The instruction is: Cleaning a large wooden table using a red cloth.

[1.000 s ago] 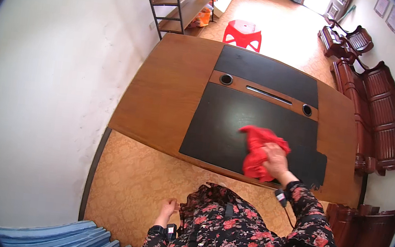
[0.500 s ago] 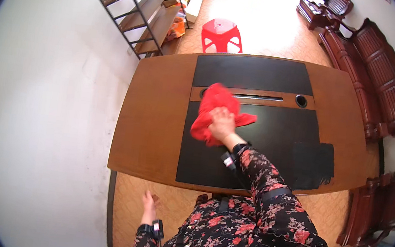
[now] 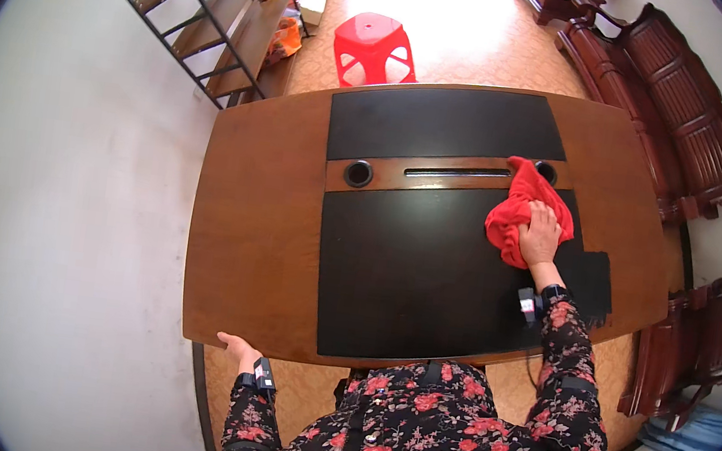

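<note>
— What do we see from above?

— We see a wide brown wooden table (image 3: 259, 213) with black inlaid panels. Our right hand (image 3: 541, 236) presses flat on a crumpled red cloth (image 3: 521, 207), fingers (image 3: 536, 216) spread and lying over it rather than curled around it. The cloth sits on the right part of the table, at the upper edge of the near black panel (image 3: 413, 277), just below a round grommet hole.

— And our left hand?

— Our left hand (image 3: 237, 351) rests on the table's near left edge, fingers laid on the rim; we cannot tell how tightly. A red plastic stool (image 3: 374, 47) stands beyond the table, a metal shelf rack (image 3: 214, 27) to the far left, dark wooden chairs (image 3: 688, 130) on the right.
</note>
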`<state>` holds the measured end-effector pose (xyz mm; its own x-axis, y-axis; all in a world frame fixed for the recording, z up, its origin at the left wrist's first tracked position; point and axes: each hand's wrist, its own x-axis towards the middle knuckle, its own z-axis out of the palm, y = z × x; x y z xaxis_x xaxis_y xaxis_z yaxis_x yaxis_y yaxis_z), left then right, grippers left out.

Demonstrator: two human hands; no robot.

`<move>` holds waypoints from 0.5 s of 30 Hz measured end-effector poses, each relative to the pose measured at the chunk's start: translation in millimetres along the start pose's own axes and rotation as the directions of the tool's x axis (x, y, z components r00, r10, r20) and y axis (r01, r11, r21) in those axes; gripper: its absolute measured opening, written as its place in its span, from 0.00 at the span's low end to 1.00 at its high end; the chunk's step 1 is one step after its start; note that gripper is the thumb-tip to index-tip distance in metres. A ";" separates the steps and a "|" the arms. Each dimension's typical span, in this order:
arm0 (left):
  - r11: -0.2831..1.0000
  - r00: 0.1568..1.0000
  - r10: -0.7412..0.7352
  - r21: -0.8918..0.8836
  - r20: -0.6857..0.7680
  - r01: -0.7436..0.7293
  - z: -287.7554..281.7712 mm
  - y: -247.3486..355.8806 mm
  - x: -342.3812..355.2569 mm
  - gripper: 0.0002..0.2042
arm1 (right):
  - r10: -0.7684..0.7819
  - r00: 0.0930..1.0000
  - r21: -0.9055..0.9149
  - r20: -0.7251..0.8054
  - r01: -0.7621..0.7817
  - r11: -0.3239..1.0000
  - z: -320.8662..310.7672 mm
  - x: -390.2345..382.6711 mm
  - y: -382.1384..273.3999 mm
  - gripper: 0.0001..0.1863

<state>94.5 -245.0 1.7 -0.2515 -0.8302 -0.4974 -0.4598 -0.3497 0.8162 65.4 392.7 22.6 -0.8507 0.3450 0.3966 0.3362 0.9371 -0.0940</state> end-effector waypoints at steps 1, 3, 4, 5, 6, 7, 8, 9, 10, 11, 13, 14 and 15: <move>0.998 0.999 0.013 0.055 -0.044 -0.011 0.1 2.9 0.5 0.40 | 0.120 0.990 -0.080 -0.071 -0.126 0.989 9.3 3.9 -18.2 0.26; 0.995 0.994 0.043 0.093 -0.097 -0.034 -0.6 1.6 -3.0 0.39 | 0.219 0.972 -0.163 -0.090 -0.231 0.959 22.7 10.6 -65.5 0.26; 0.996 0.993 0.061 0.065 -0.099 -0.055 -1.3 0.3 -4.3 0.39 | 0.118 0.986 -0.113 -0.115 -0.131 0.985 24.1 12.9 -94.4 0.25; 0.996 0.992 0.082 0.039 -0.098 -0.079 -2.6 0.9 -3.7 0.39 | 0.048 0.994 0.034 -0.097 -0.044 0.998 21.9 15.3 -128.6 0.22; 0.996 0.991 0.065 0.069 -0.118 -0.057 -3.8 1.4 -0.4 0.40 | -0.046 0.997 0.095 -0.055 0.051 0.994 22.7 12.6 -162.8 0.22; 0.996 0.990 0.064 0.070 -0.128 -0.056 -6.2 0.6 1.4 0.40 | -0.159 0.985 0.249 0.069 0.137 0.959 16.9 7.1 -196.5 0.23; 0.994 0.992 0.063 0.095 -0.105 -0.054 -9.3 0.3 2.1 0.41 | -0.286 0.958 0.289 0.019 0.268 0.919 9.4 -3.9 -228.0 0.24; 0.992 0.995 0.061 0.119 -0.079 -0.052 -10.1 0.6 1.7 0.41 | -0.403 0.914 0.321 -0.038 0.394 0.862 2.3 -17.1 -251.0 0.24; 0.993 0.997 0.068 0.101 -0.031 -0.064 -6.9 1.1 -3.8 0.42 | -0.528 0.849 0.411 0.020 0.475 0.778 -2.1 -29.7 -263.9 0.25; 0.993 0.997 0.070 0.099 -0.037 -0.066 -6.1 1.2 -0.9 0.42 | -0.647 0.760 0.506 0.058 0.537 0.675 -8.0 -41.8 -273.9 0.26; 0.930 0.980 0.150 0.356 -0.129 -0.095 -11.9 -1.1 15.1 0.43 | -0.815 0.573 0.622 0.084 0.609 0.493 -24.6 -63.5 -273.6 0.27; 0.945 0.982 0.156 0.305 -0.109 -0.116 -15.3 -3.2 21.4 0.40 | -0.858 0.509 0.669 0.068 0.615 0.418 -33.5 -70.9 -264.0 0.26; 0.945 0.984 0.146 0.310 -0.100 -0.109 -12.1 -3.6 19.3 0.40 | -0.884 0.459 0.665 0.091 0.633 0.397 -45.1 -74.5 -243.7 0.27</move>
<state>101.7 -265.1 -7.3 -0.2299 -0.9116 -0.3408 -0.6706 -0.1054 0.7343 65.1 136.2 57.1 -0.7246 -0.6647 0.1819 -0.6732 0.6263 -0.3932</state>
